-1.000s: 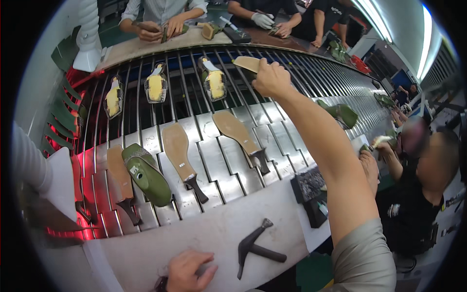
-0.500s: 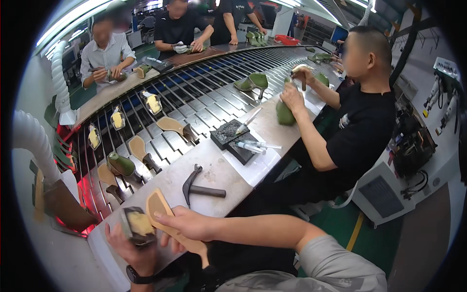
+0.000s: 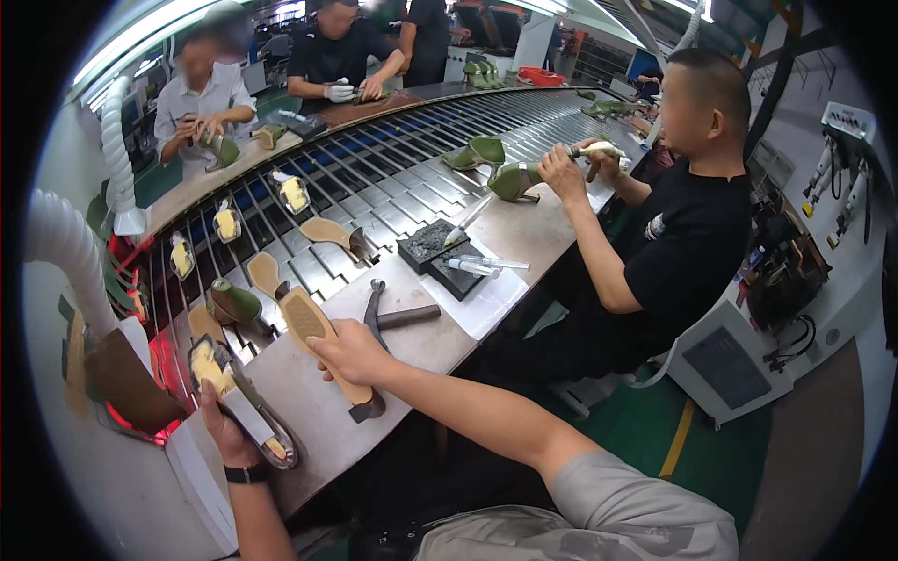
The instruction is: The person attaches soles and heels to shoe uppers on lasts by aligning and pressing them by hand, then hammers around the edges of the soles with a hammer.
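Note:
My left hand grips a lasted shoe, bottom side up, with yellow filler and a pale shank strip showing along it. In my right hand is a tan shoe sole with a dark heel; my thumb presses on its flat face. The sole stays apart from the shoe, to its right. Beyond my right hand a claw hammer lies on the worktop. A green shoe and several tan soles, one of them a heeled sole, rest on the conveyor just past my hands.
A slatted conveyor runs away to the far right, carrying several yellow-filled shoes. Dark blocks with marker pens sit on the worktop. A co-worker handles a green shoe at my right. White hoses stand at left.
My hands have moved apart: the right carried the sole away from the shoe, slightly up and right. The left turned the shoe lengthwise, so more of its bottom shows.

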### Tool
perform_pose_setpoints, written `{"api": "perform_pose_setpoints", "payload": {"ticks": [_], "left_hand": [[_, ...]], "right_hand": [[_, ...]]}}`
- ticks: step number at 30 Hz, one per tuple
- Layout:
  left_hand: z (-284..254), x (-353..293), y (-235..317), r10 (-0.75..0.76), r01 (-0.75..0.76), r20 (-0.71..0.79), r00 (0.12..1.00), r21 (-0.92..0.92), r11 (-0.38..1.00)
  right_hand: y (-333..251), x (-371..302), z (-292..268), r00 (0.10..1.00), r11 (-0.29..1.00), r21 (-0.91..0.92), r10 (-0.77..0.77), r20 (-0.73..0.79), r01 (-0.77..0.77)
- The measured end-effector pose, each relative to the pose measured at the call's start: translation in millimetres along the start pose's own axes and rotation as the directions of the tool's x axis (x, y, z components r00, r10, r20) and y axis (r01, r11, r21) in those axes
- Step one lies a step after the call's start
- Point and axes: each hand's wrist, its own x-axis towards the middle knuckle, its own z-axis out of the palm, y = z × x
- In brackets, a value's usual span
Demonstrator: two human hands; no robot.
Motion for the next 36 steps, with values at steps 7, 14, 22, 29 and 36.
{"api": "perform_pose_setpoints", "payload": {"ticks": [7, 14, 22, 29, 36], "left_hand": [[12, 11, -14, -0.005, -0.001, -0.119, 0.993, -0.051, 0.999], [19, 6, -2, -0.014, 0.012, -0.128, 0.992, -0.012, 1.000], [13, -3, 4, -0.004, 0.002, -0.078, 0.997, -0.032, 1.000], [24, -1, 1, 0.074, -0.078, -0.107, 0.992, -0.027, 0.997], [24, -6, 3, 0.082, -0.094, -0.104, 0.991, -0.110, 0.989]], "right_hand": [[29, 38, -25, 0.736, 0.631, -0.670, -0.652, -0.183, 0.392], [3, -26, 1, 0.991, 0.940, 0.342, -0.045, 0.126, -0.001], [17, -32, 9, 0.986, 0.988, 0.152, -0.026, 0.164, 0.001], [17, -36, 24, 1.000, 1.000, 0.008, -0.002, 0.017, 0.002], [35, -95, 1, 0.944, 0.753, -0.616, -0.327, -0.047, 0.230]]}}
